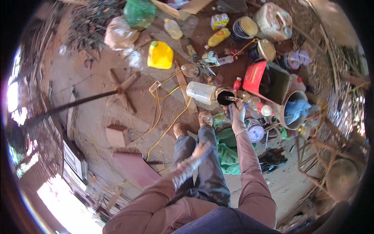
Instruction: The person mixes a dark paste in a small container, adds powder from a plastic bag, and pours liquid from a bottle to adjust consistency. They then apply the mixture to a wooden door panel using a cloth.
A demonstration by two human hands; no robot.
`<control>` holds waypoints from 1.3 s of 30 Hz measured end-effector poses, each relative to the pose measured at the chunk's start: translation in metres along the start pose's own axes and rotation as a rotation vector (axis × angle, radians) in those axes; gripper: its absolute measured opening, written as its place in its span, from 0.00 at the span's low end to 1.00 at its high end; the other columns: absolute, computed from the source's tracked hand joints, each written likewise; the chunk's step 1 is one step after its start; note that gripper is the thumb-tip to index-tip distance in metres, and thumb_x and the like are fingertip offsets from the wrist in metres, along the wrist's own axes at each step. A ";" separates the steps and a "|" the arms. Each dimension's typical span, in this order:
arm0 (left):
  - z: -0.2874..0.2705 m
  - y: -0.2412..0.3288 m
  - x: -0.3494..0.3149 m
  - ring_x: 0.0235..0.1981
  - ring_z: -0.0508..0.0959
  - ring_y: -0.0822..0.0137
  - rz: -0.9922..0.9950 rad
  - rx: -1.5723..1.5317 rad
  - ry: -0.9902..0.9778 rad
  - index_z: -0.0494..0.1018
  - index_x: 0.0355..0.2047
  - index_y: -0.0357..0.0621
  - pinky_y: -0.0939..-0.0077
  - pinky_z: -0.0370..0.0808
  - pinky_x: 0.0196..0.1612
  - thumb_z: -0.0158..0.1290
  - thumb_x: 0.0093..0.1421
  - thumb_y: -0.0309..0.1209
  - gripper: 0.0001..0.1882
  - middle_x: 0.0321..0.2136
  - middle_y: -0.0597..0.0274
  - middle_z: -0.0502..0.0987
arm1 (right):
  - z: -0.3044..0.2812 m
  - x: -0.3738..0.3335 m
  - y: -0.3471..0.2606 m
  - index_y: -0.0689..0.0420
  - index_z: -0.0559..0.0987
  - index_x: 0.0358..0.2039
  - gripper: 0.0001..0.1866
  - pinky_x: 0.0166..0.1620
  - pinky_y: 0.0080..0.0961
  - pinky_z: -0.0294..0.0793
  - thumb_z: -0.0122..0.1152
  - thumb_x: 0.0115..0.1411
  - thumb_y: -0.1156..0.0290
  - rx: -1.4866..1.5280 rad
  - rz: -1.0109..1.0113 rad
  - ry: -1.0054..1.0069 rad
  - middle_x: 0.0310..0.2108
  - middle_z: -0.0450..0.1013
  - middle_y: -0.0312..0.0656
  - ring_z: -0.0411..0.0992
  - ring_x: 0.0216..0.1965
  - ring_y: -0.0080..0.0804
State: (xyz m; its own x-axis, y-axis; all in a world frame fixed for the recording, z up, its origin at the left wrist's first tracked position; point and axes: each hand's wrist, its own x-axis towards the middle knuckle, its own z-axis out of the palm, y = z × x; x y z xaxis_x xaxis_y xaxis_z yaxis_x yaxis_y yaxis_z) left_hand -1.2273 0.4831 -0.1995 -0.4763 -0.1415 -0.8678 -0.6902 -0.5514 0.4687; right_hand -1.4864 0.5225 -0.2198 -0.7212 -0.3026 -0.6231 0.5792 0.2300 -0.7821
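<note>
Landmark: red-sided bin (254,78). Dark-mouthed can (225,98) is on the ground left of the bin, a bit nearer the person. Should handle light and stiff, maybe slick if the inside's wet; best hold is round the outer wall, not the rim. Looks: round, black inside, brownish grimy rim. Right hand (237,110), below-left of the bin, is at the can's mouth; too small to tell if it grips the rim or the pale strip there. Left hand (202,149), farther below-left of the bin, is over the trouser leg; blurred, can't tell its state.
</note>
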 end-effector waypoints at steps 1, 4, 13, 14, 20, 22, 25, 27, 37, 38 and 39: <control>-0.011 0.021 0.000 0.37 0.79 0.66 -0.096 -0.586 0.010 0.67 0.54 0.48 0.75 0.77 0.37 0.52 0.63 0.47 0.25 0.44 0.59 0.76 | 0.010 -0.024 -0.032 0.57 0.75 0.40 0.07 0.25 0.18 0.71 0.49 0.64 0.75 -0.048 -0.044 -0.079 0.28 0.77 0.39 0.72 0.23 0.21; -0.022 0.157 -0.064 0.48 0.75 0.56 0.046 -1.015 -0.139 0.63 0.60 0.50 0.55 0.74 0.50 0.51 0.58 0.61 0.38 0.48 0.54 0.74 | 0.045 -0.100 -0.125 0.62 0.74 0.46 0.13 0.40 0.21 0.71 0.51 0.60 0.79 -0.294 -0.259 -0.264 0.36 0.76 0.39 0.71 0.36 0.22; -0.092 0.257 -0.240 0.58 0.69 0.55 0.805 -1.219 -0.672 0.63 0.61 0.50 0.53 0.63 0.62 0.43 0.61 0.57 0.34 0.56 0.57 0.71 | 0.172 -0.294 -0.308 0.57 0.68 0.54 0.29 0.45 0.42 0.73 0.66 0.51 0.69 -0.885 -1.141 -0.528 0.47 0.67 0.52 0.70 0.45 0.50; -0.098 0.248 -0.259 0.57 0.70 0.57 0.859 -1.221 -0.639 0.64 0.60 0.51 0.53 0.64 0.61 0.44 0.62 0.55 0.32 0.55 0.58 0.73 | 0.183 -0.312 -0.315 0.54 0.69 0.52 0.29 0.43 0.39 0.74 0.67 0.50 0.68 -1.034 -1.268 -0.553 0.45 0.67 0.50 0.71 0.45 0.47; -0.113 0.170 -0.358 0.54 0.72 0.61 1.104 -1.371 -0.280 0.69 0.56 0.52 0.55 0.60 0.63 0.47 0.60 0.52 0.28 0.52 0.61 0.75 | 0.246 -0.407 -0.309 0.46 0.74 0.45 0.19 0.38 0.32 0.74 0.64 0.50 0.66 -1.275 -1.905 -0.861 0.40 0.66 0.41 0.71 0.41 0.38; -0.113 0.144 -0.387 0.48 0.75 0.62 1.082 -1.481 -0.199 0.73 0.50 0.53 0.57 0.69 0.55 0.48 0.60 0.54 0.26 0.47 0.61 0.77 | 0.264 -0.440 -0.287 0.45 0.76 0.38 0.12 0.37 0.32 0.73 0.60 0.51 0.65 -1.350 -2.114 -0.962 0.40 0.66 0.37 0.69 0.40 0.36; -0.120 0.084 -0.419 0.41 0.79 0.63 0.993 -1.678 -0.256 0.77 0.43 0.54 0.60 0.75 0.48 0.48 0.60 0.57 0.24 0.41 0.64 0.81 | 0.284 -0.488 -0.238 0.44 0.79 0.29 0.05 0.38 0.31 0.69 0.60 0.49 0.63 -1.494 -2.352 -1.101 0.38 0.66 0.36 0.66 0.41 0.33; -0.120 0.031 -0.448 0.39 0.80 0.62 1.094 -1.806 -0.237 0.78 0.42 0.53 0.61 0.76 0.45 0.49 0.59 0.58 0.25 0.40 0.65 0.81 | 0.292 -0.530 -0.200 0.49 0.79 0.27 0.06 0.37 0.31 0.68 0.58 0.48 0.64 -1.382 -2.550 -1.289 0.37 0.66 0.36 0.66 0.41 0.33; -0.119 -0.154 -0.544 0.45 0.77 0.57 1.422 -1.988 0.058 0.74 0.46 0.50 0.57 0.72 0.53 0.46 0.61 0.58 0.27 0.45 0.58 0.78 | 0.318 -0.694 -0.047 0.51 0.75 0.32 0.08 0.35 0.34 0.71 0.58 0.50 0.67 -1.049 -2.369 -1.980 0.28 0.73 0.37 0.75 0.31 0.35; -0.121 -0.164 -0.552 0.46 0.76 0.57 1.465 -1.997 0.082 0.74 0.47 0.50 0.56 0.72 0.54 0.46 0.61 0.58 0.28 0.45 0.58 0.78 | 0.320 -0.704 -0.033 0.50 0.75 0.32 0.08 0.35 0.34 0.72 0.58 0.50 0.67 -1.040 -2.322 -2.033 0.28 0.73 0.37 0.75 0.31 0.35; -0.123 -0.174 -0.558 0.46 0.76 0.57 1.507 -2.005 0.107 0.74 0.47 0.49 0.56 0.71 0.54 0.45 0.61 0.58 0.28 0.45 0.57 0.78 | 0.322 -0.713 -0.020 0.50 0.76 0.32 0.08 0.35 0.35 0.72 0.58 0.49 0.67 -1.031 -2.273 -2.086 0.27 0.74 0.37 0.75 0.31 0.35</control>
State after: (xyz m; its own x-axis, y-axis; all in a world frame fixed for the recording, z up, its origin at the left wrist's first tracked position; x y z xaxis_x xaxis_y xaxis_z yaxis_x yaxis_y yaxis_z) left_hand -0.7742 0.5570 0.1832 0.1191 -0.9434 -0.3096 0.9845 0.1527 -0.0864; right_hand -0.8609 0.4358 0.2431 0.9927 0.0086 0.1206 0.0159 -0.9981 -0.0596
